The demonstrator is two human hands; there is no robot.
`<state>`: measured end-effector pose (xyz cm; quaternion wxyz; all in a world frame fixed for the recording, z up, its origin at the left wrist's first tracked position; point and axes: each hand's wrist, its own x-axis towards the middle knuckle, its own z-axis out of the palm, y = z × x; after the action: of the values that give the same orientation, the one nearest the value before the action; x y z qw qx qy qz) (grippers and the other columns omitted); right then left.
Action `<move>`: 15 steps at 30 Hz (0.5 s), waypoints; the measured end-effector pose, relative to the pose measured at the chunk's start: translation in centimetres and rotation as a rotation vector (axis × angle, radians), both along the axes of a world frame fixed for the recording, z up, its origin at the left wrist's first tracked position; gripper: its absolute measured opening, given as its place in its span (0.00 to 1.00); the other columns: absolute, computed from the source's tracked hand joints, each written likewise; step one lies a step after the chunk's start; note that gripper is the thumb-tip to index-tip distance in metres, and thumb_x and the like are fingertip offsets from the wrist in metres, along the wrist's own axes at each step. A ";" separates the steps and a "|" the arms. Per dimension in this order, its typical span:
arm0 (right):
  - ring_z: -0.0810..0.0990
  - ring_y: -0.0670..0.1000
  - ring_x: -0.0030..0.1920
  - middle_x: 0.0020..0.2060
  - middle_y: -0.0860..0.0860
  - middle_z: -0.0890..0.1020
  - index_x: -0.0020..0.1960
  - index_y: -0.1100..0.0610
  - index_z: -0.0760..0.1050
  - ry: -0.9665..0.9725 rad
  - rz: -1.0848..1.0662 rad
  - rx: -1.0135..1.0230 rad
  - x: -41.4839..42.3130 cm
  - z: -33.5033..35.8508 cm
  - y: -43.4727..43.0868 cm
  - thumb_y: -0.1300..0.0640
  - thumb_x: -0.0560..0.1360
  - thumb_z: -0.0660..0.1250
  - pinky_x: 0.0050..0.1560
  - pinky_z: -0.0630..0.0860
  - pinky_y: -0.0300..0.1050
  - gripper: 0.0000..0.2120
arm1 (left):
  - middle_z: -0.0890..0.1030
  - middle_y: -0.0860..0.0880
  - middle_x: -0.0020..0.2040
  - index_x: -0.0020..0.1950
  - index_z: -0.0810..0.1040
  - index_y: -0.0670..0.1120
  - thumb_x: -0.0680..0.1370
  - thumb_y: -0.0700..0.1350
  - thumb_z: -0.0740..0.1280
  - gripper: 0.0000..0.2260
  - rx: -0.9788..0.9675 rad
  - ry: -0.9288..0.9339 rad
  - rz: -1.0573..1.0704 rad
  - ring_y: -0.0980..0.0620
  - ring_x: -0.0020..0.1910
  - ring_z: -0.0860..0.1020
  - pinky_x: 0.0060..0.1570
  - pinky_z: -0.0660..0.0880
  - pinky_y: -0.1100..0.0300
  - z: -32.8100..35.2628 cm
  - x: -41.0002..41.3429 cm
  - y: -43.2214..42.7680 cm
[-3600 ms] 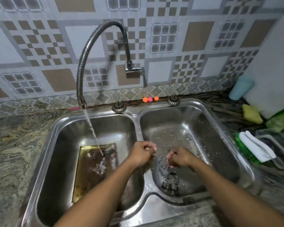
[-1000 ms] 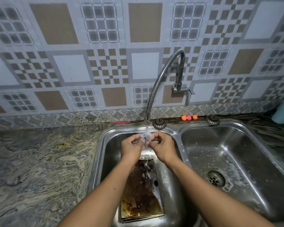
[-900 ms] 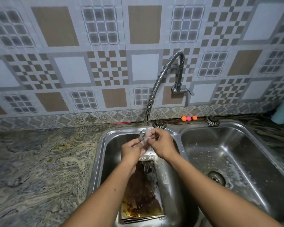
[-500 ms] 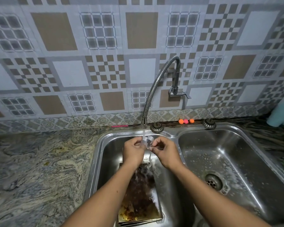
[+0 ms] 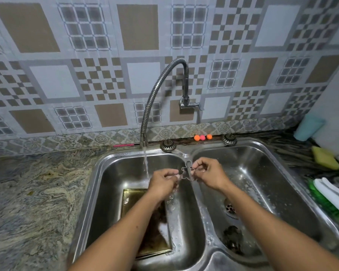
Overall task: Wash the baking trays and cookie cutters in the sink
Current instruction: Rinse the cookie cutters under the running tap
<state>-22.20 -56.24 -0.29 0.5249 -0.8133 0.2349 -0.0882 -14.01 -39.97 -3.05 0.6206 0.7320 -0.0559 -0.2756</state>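
Currently I log, as item one, a cookie cutter (image 5: 186, 171): figure-shaped thin metal strip, held above the divider between the two basins of the sink (image 5: 114, 153), just right of the water stream (image 5: 145, 163). The right hand (image 5: 209, 173) pinches its right limb between thumb and fingertip. The left hand (image 5: 162, 182) pinches the opposite side with curled fingers. I judge it very light, stiff yet bendable if squeezed across the outline, wet and slippery, with thin edges. It is best taken on the flat of the strip at opposite sides. Item two is a baking tray (image 5: 133, 194), flat in the left basin, browned and partly hidden under the left forearm. Item three is more cutters (image 5: 232, 239), heaped in the right basin below the drain (image 5: 230, 208); they are blurred, so I cannot read their count or shapes. The left fingertips' exact contact is hard to see.
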 end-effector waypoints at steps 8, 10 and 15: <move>0.80 0.48 0.34 0.36 0.52 0.84 0.40 0.55 0.81 0.518 0.150 -0.095 -8.9 -5.7 -8.1 0.67 0.71 0.72 0.38 0.80 0.41 0.08 | 0.84 0.46 0.43 0.49 0.83 0.48 0.79 0.39 0.70 0.05 0.120 -0.012 -0.216 0.50 0.38 0.82 0.39 0.75 0.61 -2.8 -6.2 -6.4; 0.80 0.48 0.37 0.38 0.52 0.84 0.41 0.56 0.80 0.593 0.221 -0.086 -10.2 -7.9 -8.9 0.68 0.71 0.71 0.40 0.80 0.37 0.08 | 0.82 0.48 0.43 0.54 0.83 0.45 0.80 0.39 0.69 0.05 0.140 -0.010 -0.230 0.54 0.37 0.79 0.36 0.74 0.65 -3.2 -7.6 -7.7; 0.79 0.46 0.37 0.35 0.48 0.81 0.39 0.54 0.79 0.670 0.308 -0.073 -12.8 -12.7 -9.5 0.68 0.72 0.71 0.32 0.72 0.31 0.09 | 0.84 0.40 0.54 0.58 0.81 0.38 0.80 0.37 0.68 0.08 0.164 0.041 -0.183 0.44 0.46 0.83 0.43 0.82 0.62 -4.4 -9.9 -10.1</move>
<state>-35.00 -65.76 -12.97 0.3968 -0.8411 0.2651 0.2547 -23.87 -50.02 -7.43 0.5319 0.7662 -0.0872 -0.3498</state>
